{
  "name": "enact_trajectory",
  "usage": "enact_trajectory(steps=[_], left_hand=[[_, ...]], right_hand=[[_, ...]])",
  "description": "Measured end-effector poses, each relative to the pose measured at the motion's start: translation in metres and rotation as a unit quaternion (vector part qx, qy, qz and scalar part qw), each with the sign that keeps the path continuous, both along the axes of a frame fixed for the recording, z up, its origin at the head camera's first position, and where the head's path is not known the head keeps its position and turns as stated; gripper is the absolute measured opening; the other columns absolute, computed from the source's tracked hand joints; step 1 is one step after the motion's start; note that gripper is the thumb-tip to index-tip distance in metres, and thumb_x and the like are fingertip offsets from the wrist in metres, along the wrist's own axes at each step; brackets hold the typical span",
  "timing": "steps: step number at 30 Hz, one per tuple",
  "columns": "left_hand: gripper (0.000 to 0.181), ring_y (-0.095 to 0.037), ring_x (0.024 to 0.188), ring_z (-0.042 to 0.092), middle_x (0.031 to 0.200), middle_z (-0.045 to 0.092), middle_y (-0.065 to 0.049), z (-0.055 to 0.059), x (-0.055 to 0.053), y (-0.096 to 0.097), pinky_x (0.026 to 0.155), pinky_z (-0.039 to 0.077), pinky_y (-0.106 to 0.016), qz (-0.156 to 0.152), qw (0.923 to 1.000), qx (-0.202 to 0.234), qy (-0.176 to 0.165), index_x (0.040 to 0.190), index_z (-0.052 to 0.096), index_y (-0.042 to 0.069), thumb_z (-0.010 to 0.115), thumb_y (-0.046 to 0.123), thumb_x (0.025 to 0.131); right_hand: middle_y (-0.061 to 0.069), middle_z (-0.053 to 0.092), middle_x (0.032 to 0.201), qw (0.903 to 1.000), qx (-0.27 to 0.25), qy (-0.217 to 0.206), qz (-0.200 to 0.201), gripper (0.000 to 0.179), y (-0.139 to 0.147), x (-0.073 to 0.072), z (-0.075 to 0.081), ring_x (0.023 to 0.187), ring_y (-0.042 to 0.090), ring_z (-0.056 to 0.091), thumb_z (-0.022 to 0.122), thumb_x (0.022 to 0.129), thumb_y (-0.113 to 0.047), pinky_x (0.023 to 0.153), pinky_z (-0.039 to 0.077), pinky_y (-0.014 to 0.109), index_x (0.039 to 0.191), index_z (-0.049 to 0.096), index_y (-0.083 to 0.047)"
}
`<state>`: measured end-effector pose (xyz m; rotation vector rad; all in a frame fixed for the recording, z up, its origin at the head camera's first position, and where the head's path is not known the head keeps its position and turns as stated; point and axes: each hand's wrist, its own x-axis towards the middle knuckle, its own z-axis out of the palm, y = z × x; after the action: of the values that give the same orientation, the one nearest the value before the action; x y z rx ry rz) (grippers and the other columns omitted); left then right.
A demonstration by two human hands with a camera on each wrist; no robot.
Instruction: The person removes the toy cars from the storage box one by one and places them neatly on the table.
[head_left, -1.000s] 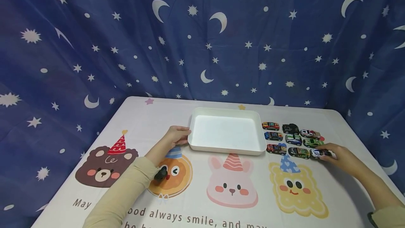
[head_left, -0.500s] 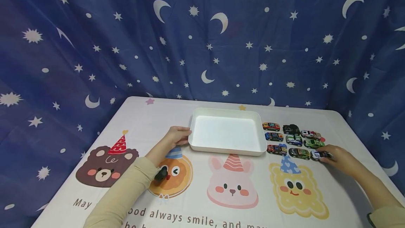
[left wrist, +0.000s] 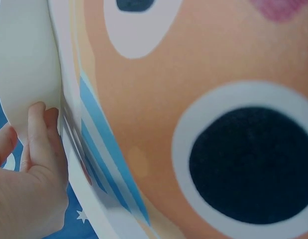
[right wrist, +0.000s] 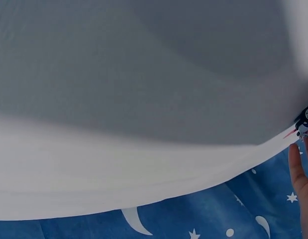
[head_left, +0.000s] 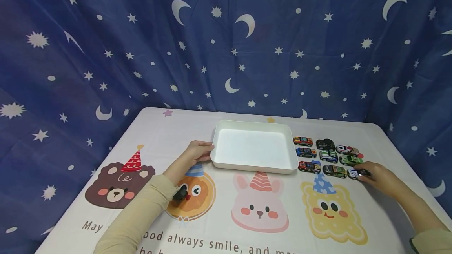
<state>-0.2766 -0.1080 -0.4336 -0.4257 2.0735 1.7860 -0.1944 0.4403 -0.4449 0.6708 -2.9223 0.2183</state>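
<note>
A shallow white rectangular tray (head_left: pixel 254 148) lies on the table. My left hand (head_left: pixel 196 152) holds its left side, and the left wrist view shows the fingers (left wrist: pixel 38 130) against the tray's outer wall. Over on the right, my right hand (head_left: pixel 378 176) pinches the right end of a white and black toy car (head_left: pixel 357 173). That car is at the near right corner of a grouping of several toy cars in rows. Beside it are a dark green car (head_left: pixel 334 171) and, just behind, a bright green car (head_left: pixel 350 160). Only the fingertips of the right hand enter the right wrist view.
Close to the tray's right side stand a red-orange car (head_left: pixel 303 141), a blue car (head_left: pixel 306 152) and a red and black car (head_left: pixel 309 167). A black car (head_left: pixel 325 144) is in the back row. The tablecloth (head_left: pixel 259 242) has printed cartoon faces; a blue curtain (head_left: pixel 226 42) hangs behind.
The white and black toy car has shifted slightly, its right end now reaching less far right under the right hand's fingers. The left hand and tray have stayed put.
</note>
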Motion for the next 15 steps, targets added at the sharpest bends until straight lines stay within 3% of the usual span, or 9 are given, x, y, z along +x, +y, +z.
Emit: enact_trajectory(steps=[15], left_hand=[[0.038,-0.008,0.071,0.064,0.121,0.061,-0.020,0.000,0.003,0.000,0.070,0.061,-0.022,0.005,0.9999,-0.014,0.004,0.126,0.057,0.001,0.063,0.015,0.091]], right_hand=[[0.022,0.068,0.092,0.9985,-0.025,-0.042,-0.025,0.030,-0.004,-0.001,0.016,0.087,0.043,0.061,0.076,0.072,-0.003,0.074,0.054,0.054,0.097,0.066,0.009]])
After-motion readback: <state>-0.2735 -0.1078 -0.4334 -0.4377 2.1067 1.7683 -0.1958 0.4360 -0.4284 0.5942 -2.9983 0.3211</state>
